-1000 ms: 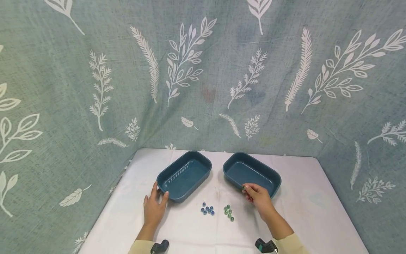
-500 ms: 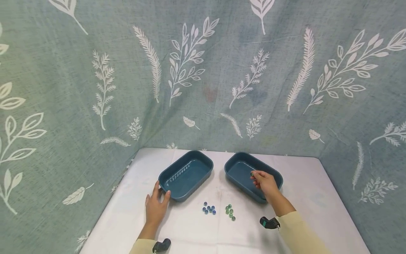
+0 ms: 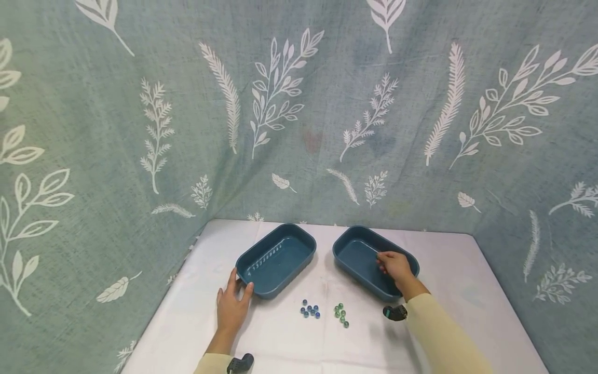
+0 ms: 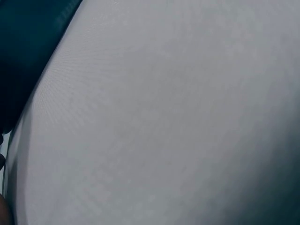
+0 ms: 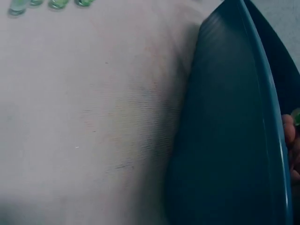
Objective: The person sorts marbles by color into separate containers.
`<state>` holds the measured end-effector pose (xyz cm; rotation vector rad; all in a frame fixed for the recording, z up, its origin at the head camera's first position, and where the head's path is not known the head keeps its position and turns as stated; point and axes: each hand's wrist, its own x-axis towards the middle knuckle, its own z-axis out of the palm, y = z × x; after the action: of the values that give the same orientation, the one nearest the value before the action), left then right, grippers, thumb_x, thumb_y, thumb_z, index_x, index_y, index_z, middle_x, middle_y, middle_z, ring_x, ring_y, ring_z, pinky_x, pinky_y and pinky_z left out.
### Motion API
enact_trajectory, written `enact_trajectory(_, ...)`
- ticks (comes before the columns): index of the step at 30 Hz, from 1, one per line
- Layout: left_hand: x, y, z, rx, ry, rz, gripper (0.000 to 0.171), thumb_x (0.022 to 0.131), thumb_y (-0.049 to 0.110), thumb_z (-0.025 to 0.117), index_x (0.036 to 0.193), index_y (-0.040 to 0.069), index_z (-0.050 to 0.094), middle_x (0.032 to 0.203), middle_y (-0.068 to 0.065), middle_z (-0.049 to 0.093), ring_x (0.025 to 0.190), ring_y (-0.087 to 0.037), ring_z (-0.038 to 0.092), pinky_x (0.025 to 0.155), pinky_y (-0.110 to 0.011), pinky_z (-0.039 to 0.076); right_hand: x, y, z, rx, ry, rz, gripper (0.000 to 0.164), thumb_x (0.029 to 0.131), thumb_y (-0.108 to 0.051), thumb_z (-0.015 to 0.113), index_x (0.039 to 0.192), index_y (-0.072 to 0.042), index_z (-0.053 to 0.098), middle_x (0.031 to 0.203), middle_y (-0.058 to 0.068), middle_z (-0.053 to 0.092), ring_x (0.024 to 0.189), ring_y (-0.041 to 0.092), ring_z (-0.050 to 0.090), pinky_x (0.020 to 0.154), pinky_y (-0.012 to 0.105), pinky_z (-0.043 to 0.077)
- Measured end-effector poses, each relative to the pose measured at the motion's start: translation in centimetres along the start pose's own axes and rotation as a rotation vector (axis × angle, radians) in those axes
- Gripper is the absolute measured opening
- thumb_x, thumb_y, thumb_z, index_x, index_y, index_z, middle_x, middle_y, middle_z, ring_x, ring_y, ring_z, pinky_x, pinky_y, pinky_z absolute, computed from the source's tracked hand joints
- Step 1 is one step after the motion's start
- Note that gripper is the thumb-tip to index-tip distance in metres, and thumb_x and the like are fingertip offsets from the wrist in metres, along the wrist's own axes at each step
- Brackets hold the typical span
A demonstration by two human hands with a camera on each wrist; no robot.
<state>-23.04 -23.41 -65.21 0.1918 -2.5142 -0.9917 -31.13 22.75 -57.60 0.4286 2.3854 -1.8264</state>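
My right hand (image 3: 394, 267) is over the right dark blue tray (image 3: 357, 257), fingers curled and inside its rim. Between those fingertips a green glass marble (image 5: 296, 116) shows at the edge of the right wrist view. My left hand (image 3: 232, 306) rests with spread fingers against the near left corner of the left dark blue tray (image 3: 277, 267). A cluster of blue marbles (image 3: 310, 309) lies on the white cloth between the trays and me. Just right of it lies a group of green marbles (image 3: 340, 314).
A white cloth (image 3: 289, 343) covers the table. Patterned green-blue fabric (image 3: 308, 104) hangs at the back and both sides, close behind the trays. The tray walls stand up as low edges around each hand's reach.
My right hand has moved from the near rim of the right tray to over its inside, carrying the green marble. The left hand stays at the left tray's corner.
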Motion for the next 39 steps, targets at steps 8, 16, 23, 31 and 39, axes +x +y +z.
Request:
enact_trajectory(8,-0.2,-0.3,0.4,-0.024,0.004,0.008,0.074,0.094,0.043,0.062,0.154,0.017,0.028,0.131,-0.016,0.059,0.129,-0.037,0.046,0.114,-0.057,0.007,0.9,0.8,0.3,-0.006,0.020,0.060,0.024,0.098,-0.009,0.054,0.106,0.012,0.063,0.076,0.005,0.062,0.062,0.011,0.055,0.055,0.023,0.047)
enact_trajectory(16,-0.2,0.4,0.3,-0.013,-0.014,-0.003,0.073,0.095,0.045,0.060,0.154,0.016,0.028,0.136,-0.016,0.055,0.131,-0.038,0.043,0.115,-0.056,0.007,1.5,1.5,0.3,-0.116,0.059,0.104,0.016,0.095,-0.009,0.057,0.089,0.004,0.064,0.065,0.002,0.061,0.053,0.010,0.055,0.051,0.024,0.044)
enact_trajectory(23,-0.5,0.5,0.3,-0.005,-0.019,-0.018,0.074,0.095,0.044,0.061,0.154,0.017,0.027,0.141,-0.016,0.050,0.132,-0.038,0.042,0.115,-0.055,0.007,1.0,1.4,0.3,-0.391,0.126,0.100,0.021,0.092,-0.016,0.060,0.076,-0.005,0.068,0.057,-0.003,0.061,0.057,0.016,0.055,0.054,0.029,0.039)
enact_trajectory(31,-0.4,0.5,0.2,-0.009,-0.001,0.011,0.073,0.095,0.043,0.060,0.154,0.015,0.028,0.135,-0.016,0.055,0.133,-0.037,0.042,0.114,-0.058,0.008,1.3,1.2,0.8,-0.400,0.168,0.100,0.022,0.093,-0.015,0.059,0.075,-0.004,0.068,0.058,-0.002,0.063,0.057,0.016,0.056,0.053,0.028,0.039)
enact_trajectory(39,-0.1,0.1,-0.2,-0.002,0.003,0.007,0.074,0.095,0.045,0.060,0.153,0.013,0.029,0.131,-0.017,0.059,0.128,-0.039,0.046,0.114,-0.057,0.008,0.9,0.2,1.0,-0.314,0.130,0.051,0.022,0.097,-0.015,0.058,0.091,0.002,0.070,0.070,0.004,0.064,0.063,0.016,0.058,0.059,0.030,0.043)
